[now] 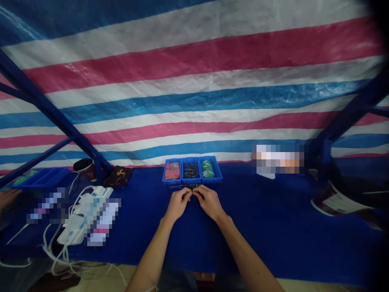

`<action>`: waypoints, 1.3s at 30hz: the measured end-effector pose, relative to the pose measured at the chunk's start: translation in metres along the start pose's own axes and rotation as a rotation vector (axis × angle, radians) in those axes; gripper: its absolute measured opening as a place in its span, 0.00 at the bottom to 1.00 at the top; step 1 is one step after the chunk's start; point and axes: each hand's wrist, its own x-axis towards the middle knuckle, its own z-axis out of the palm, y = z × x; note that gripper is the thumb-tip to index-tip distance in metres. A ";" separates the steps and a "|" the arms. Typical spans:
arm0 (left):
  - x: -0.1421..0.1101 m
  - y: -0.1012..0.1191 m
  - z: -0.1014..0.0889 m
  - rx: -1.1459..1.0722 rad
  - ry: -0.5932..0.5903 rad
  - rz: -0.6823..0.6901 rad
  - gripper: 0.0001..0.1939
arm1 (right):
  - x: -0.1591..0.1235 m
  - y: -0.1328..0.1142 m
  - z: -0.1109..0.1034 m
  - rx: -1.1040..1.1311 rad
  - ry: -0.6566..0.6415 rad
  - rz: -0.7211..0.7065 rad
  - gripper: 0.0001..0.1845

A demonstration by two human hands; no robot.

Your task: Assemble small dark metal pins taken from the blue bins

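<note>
My left hand [178, 204] and my right hand [209, 200] meet over the blue table [194, 239], just in front of the bins. The fingers of both are pinched, and their tips nearly touch. Whatever lies between them is too small to make out. Right beyond the fingertips is a small pile of dark screw-like pieces [192, 185]. Behind it stand three joined blue bins [181, 182]. The left one holds a red packet [172, 172], the middle one dark screw-like pieces [191, 171], the right one a green packet [208, 168].
On the left are a white power strip [82, 219] with tangled cables, a brown packet [119, 177], a cup [84, 168] and a blue tray [45, 177]. Another person's hand [9, 198] is at the far left. A dark red container [337, 200] stands right. Striped sheeting [194, 97] hangs behind.
</note>
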 end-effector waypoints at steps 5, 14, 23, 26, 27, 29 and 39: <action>0.000 -0.002 0.001 -0.009 0.011 -0.008 0.15 | 0.000 -0.003 -0.002 -0.020 -0.008 0.009 0.11; 0.000 0.000 0.000 -0.003 -0.003 0.001 0.18 | 0.001 -0.006 -0.001 -0.082 -0.004 0.018 0.14; 0.000 -0.001 0.000 -0.035 0.001 -0.015 0.17 | 0.001 -0.005 -0.002 0.076 0.004 0.003 0.09; 0.000 -0.001 -0.001 -0.042 -0.001 -0.006 0.16 | 0.001 -0.002 -0.001 0.070 0.007 0.001 0.11; 0.000 -0.001 -0.001 -0.041 -0.001 -0.004 0.16 | 0.001 -0.002 -0.001 0.068 0.009 0.001 0.12; 0.000 -0.001 0.000 -0.036 0.000 -0.005 0.17 | 0.001 -0.001 -0.001 0.059 0.008 -0.002 0.12; -0.001 -0.001 0.001 -0.051 0.005 0.005 0.17 | 0.001 0.001 0.001 0.042 0.027 -0.010 0.12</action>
